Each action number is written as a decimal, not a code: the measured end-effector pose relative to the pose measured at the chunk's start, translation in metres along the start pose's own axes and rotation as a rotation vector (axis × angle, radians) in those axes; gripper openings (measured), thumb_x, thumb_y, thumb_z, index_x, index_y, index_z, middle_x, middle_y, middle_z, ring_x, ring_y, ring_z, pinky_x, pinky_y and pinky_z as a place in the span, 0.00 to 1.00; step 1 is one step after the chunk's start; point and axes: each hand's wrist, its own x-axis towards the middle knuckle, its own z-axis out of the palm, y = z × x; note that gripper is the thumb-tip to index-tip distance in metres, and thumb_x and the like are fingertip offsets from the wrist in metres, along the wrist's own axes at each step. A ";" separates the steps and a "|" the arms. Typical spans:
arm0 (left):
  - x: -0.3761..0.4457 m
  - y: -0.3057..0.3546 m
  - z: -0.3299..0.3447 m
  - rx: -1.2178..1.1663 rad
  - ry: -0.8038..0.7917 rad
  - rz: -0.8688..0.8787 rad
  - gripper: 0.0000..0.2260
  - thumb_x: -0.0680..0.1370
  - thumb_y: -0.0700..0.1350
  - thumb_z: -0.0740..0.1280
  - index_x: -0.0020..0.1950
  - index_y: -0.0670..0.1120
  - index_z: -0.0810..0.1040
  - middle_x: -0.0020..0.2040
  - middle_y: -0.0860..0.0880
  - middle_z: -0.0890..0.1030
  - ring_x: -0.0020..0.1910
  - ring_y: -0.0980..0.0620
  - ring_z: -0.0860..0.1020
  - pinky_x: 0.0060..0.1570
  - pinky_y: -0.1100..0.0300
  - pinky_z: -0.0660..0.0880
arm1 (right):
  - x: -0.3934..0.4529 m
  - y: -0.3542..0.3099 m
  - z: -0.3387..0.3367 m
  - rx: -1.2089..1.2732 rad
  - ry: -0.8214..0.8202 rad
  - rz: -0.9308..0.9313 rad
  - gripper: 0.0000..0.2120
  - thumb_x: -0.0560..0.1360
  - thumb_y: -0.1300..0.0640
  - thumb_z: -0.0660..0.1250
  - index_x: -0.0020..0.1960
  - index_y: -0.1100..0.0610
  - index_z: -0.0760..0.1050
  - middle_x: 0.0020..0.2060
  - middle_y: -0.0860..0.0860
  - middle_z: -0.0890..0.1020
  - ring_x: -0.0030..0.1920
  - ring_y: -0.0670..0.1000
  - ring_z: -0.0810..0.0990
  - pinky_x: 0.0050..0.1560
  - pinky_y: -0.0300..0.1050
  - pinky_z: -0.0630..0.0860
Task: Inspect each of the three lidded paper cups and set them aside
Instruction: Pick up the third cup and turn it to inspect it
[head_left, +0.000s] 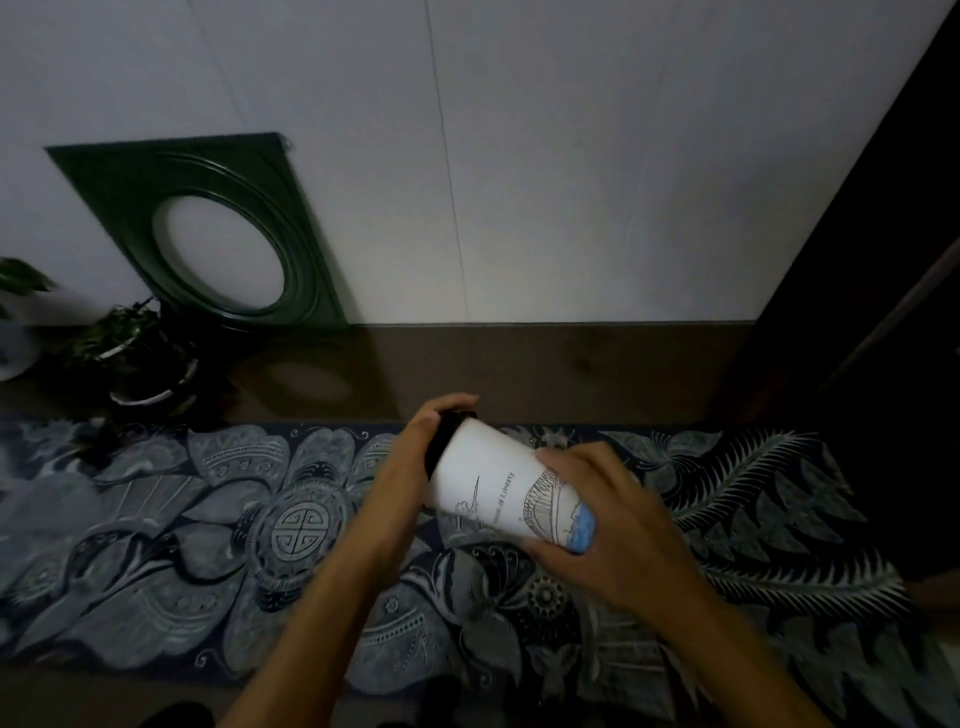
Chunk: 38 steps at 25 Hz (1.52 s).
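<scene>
Dim light falls on a patterned dark-blue cloth (156, 545) spread over a wooden surface, with a pale wall behind and, well off beyond the left hand, a green square frame (208, 228) with a round opening leaning on that wall beside a potted plant (140, 358). Both hands are raised over the cloth, holding one white paper cup (498, 488) tipped on its side between them. The left hand (426, 447) curls its fingers over the black lid (447, 441) at the far end, while the right hand (618, 519) wraps the base end, thumb and fingers closed around the printed wall where a line drawing and a blue band show. So each hand is clamped on the cup rather than spread, and the cup is clear of the cloth. I judge the step in hand to be the inspection itself: the cup is laid over so its side and print face the camera. No other cups are visible, so how many are already checked cannot be told. The next move likely calls for turning the cup between the palms to see the remaining sides, keeping the lid pressed on, then righting it and setting it down on the cloth away from the hands.
</scene>
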 end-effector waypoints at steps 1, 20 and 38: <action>-0.021 0.009 0.000 -0.032 0.012 0.022 0.19 0.85 0.53 0.49 0.58 0.59 0.81 0.58 0.54 0.83 0.59 0.45 0.80 0.56 0.42 0.79 | -0.010 -0.017 -0.017 -0.081 0.008 -0.056 0.37 0.65 0.35 0.69 0.69 0.50 0.65 0.56 0.49 0.75 0.46 0.44 0.78 0.37 0.28 0.71; -0.204 0.069 0.033 -0.125 0.056 0.472 0.19 0.77 0.55 0.55 0.53 0.50 0.83 0.55 0.52 0.85 0.54 0.51 0.82 0.53 0.56 0.79 | -0.144 -0.149 -0.130 1.129 -0.150 0.494 0.21 0.61 0.46 0.75 0.54 0.41 0.81 0.43 0.56 0.86 0.28 0.54 0.81 0.24 0.43 0.75; -0.218 0.077 0.032 -0.192 0.116 0.307 0.17 0.79 0.47 0.55 0.47 0.52 0.85 0.52 0.50 0.86 0.53 0.49 0.82 0.50 0.51 0.78 | -0.160 -0.161 -0.135 0.750 -0.143 0.344 0.33 0.64 0.40 0.74 0.68 0.37 0.69 0.55 0.50 0.83 0.39 0.51 0.84 0.33 0.45 0.80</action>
